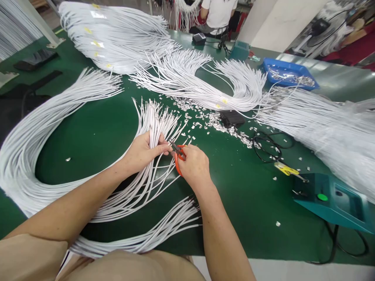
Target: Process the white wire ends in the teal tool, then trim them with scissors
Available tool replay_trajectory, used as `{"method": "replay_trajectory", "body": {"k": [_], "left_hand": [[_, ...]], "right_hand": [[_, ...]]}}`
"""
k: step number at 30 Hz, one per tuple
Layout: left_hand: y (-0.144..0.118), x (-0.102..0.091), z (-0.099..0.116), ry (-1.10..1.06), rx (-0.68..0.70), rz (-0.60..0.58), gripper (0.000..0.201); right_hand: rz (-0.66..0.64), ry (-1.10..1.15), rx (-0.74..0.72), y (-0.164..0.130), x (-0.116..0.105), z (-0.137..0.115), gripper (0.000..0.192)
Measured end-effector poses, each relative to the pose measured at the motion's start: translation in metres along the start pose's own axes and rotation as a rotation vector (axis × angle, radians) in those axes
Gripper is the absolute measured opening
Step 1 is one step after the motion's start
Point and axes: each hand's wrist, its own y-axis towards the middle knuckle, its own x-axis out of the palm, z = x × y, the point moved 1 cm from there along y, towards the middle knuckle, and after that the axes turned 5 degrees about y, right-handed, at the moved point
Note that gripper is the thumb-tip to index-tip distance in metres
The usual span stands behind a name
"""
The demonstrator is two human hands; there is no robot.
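L hand (143, 152): fingers clamped on white cable bundle (155, 121). R hand (193, 166): fingers clamped on orange scissors (178, 154), blades at cable ends. Green surface (96, 132).

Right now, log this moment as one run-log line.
left hand: grips white cable bundle | right hand: holds orange scissors, blades at cable ends | surface: green table, metal scraps scattered
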Motion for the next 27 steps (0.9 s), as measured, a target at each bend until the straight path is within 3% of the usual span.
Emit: {"method": "replay_trajectory", "body": {"k": [4,7,12,15,23,27], "left_hand": [[0.0,0.0,-0.001,-0.095,0.005,-0.069,0.022],[0.0,0.0,-0.001,-0.095,0.004,-0.085,0.022],[-0.001,0.002,-0.002,-0.038,-0.018,-0.069,0.021],[-0.001,0.003,-0.003,-0.032,-0.023,-0.097,0.021],[-0.003,0.003,-0.002,0.197,-0.009,-0.037,0.031],[-0.001,0.002,-0.004,0.197,-0.013,-0.054,0.03]], "right_hand": [[0.014,0.022,0.004,0.0,-0.001,0.002,0.03],[-0.014,0.164,0.034,0.0,-0.004,0.004,0.028],[0.052,0.836,0.137,0.003,-0.01,0.003,0.017],[0.089,1.078,0.162,0.005,-0.01,0.001,0.016],[0.13,1.234,0.297,0.005,0.006,-0.012,0.009],[0.006,1.355,0.295,0.005,0.007,-0.014,0.017]]}}
